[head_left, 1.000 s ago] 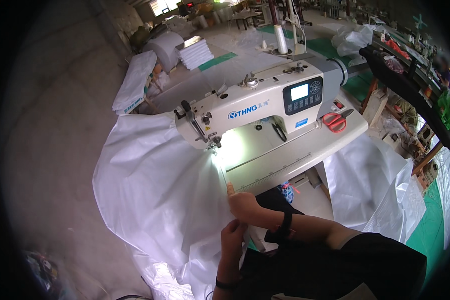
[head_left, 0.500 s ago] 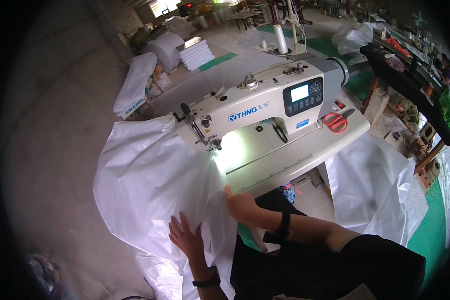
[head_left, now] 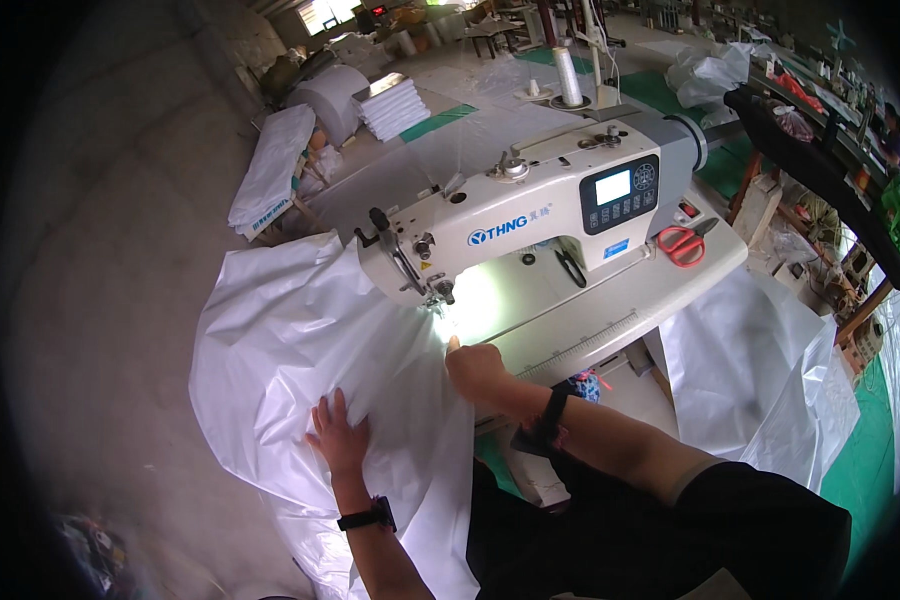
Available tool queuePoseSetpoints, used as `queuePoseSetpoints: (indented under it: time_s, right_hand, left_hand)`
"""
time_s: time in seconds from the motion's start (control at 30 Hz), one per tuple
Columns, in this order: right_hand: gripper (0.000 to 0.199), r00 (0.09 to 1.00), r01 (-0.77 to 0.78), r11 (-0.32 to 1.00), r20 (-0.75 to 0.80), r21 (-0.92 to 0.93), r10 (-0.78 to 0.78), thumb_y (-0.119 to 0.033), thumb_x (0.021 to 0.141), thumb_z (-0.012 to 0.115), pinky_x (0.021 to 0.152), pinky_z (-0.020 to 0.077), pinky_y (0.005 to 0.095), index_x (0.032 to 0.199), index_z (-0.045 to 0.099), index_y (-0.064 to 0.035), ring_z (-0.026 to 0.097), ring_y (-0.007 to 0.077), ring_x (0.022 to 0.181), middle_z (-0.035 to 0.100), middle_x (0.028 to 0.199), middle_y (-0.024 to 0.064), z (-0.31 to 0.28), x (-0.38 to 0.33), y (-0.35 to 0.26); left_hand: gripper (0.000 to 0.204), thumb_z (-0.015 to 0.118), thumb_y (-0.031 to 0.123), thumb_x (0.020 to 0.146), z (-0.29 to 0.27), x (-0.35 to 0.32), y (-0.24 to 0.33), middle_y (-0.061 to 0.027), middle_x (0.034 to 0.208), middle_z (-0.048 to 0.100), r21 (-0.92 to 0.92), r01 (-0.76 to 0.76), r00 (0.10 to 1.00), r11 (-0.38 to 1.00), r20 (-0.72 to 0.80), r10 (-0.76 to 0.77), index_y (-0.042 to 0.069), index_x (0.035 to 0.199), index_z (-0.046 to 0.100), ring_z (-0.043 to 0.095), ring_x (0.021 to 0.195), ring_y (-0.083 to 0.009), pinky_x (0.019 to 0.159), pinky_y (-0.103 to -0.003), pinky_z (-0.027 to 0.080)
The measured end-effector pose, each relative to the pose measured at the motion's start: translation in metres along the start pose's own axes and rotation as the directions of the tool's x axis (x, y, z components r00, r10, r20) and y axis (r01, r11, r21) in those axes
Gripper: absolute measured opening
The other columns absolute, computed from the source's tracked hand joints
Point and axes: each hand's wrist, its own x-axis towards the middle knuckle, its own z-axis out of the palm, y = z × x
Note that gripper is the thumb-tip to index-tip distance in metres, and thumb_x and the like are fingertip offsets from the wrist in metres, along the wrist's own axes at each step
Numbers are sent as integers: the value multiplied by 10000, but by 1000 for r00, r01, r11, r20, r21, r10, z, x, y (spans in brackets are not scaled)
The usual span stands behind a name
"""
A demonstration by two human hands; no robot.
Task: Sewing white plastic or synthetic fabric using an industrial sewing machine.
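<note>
Fingers of our left hand lie spread on the white sheet; those of our right hand curl at its edge; whether they grip it, we cannot tell. Blue lettering runs along the sewing machine, with a blue label at the lettering's three o'clock. Sheet: eight o'clock of machine, glossy, creased.
</note>
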Motion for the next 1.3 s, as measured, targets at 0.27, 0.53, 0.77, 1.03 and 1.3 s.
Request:
queuePoseSetpoints:
  time_s: [0.27,0.53,0.77,1.03,1.3]
  right_hand:
    - [168,998,-18,995,-55,102,24,-66,770,514,687,520,392,858,639,4,667,316,797,672,818,170,1,25,7]
    - [223,997,17,995,-72,97,-10,-91,782,473,660,506,438,921,592,35,653,341,752,658,785,184,4,29,14]
    - [275,996,18,996,-86,83,-11,-124,792,499,674,511,434,1000,571,41,655,334,757,662,817,180,13,32,13]
    - [218,879,-188,666,426,722,-214,-163,893,465,646,502,392,1025,591,-44,615,335,768,628,940,177,56,-108,34]
    - [281,892,-284,552,427,784,-147,-198,842,552,784,479,414,1081,603,-59,601,320,890,608,1052,175,107,-68,-76]
  left_hand:
    - [678,669,317,768,0,20,2,-114,1422,332,27,57,998,998,32,-58,226,1376,383,286,1332,-292,970,-683,217]
    - [720,705,353,732,16,25,-6,-98,1412,342,35,45,998,998,-43,-44,246,1369,386,294,1326,-289,966,-679,221]
    - [751,685,428,730,7,24,-4,-97,1454,289,50,88,995,995,34,-90,254,1384,359,269,1343,-299,987,-673,211]
    - [666,590,544,792,-76,-38,-58,-179,1416,356,-161,39,994,986,106,-22,194,1342,455,306,1316,-371,1048,-488,286]
    - [618,591,422,846,5,-71,-81,-297,1350,368,-215,119,960,969,-222,-167,33,1308,455,415,1209,-439,976,-476,383]
